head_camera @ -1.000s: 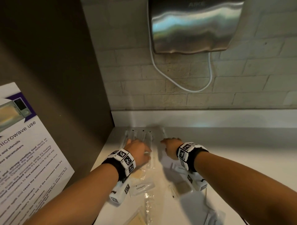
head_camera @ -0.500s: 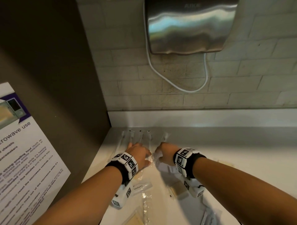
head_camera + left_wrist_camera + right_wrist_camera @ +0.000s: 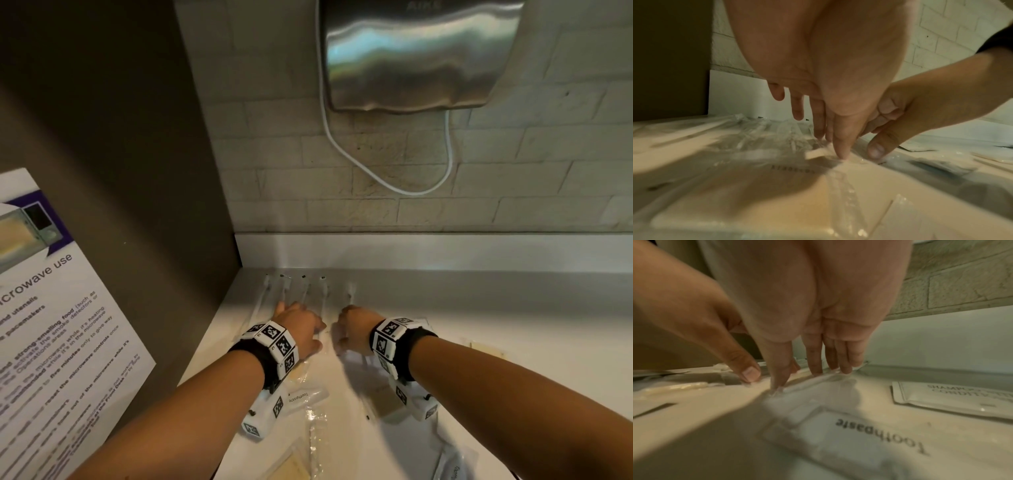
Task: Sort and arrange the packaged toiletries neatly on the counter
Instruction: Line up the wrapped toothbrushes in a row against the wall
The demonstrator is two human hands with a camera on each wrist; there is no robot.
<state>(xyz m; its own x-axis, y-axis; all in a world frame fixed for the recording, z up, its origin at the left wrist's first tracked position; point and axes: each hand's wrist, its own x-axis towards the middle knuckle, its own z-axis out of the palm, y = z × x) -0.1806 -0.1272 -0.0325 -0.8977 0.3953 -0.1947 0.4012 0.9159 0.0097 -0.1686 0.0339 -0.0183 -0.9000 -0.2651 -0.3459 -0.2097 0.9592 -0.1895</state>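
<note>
Several clear-wrapped toothbrushes (image 3: 303,291) lie side by side at the counter's back left corner. My left hand (image 3: 298,329) lies on their near ends, and in the left wrist view its straight fingers (image 3: 819,129) press on the crinkled wrappers (image 3: 764,133). My right hand (image 3: 352,332) is just to the right, on the rightmost toothbrush packet (image 3: 351,289). In the right wrist view its fingertips (image 3: 815,369) and thumb touch the packet's edge (image 3: 818,382). Toothpaste sachets (image 3: 301,397) (image 3: 869,434) lie nearer me.
The white counter (image 3: 496,308) ends at a brown side wall (image 3: 137,171) on the left and a tiled back wall. A steel hand dryer (image 3: 421,54) with a looping cable (image 3: 342,150) hangs above. A beige packet (image 3: 756,203) and a shampoo sachet (image 3: 951,399) lie nearby.
Both hands have slid a little toward me along the toothbrush packets. The rightmost packet now lies straighter, closer in line with the others.
</note>
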